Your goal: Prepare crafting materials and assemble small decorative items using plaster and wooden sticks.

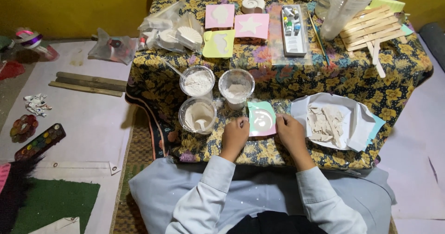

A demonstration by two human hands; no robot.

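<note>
A pink square mould [262,121] filled with white plaster lies on a teal card at the near edge of the low table. My left hand [235,135] grips its left edge with curled fingers. My right hand [290,133] holds its right edge. Both hands rest on the flowered cloth [324,79].
Three clear cups with white powder or paste [198,81] stand left of the mould. A white paper with broken plaster pieces [327,122] lies to the right. Further back are pink and yellow moulds [251,25], a paint set [294,29], wooden sticks [371,28] and a plastic bottle [345,4].
</note>
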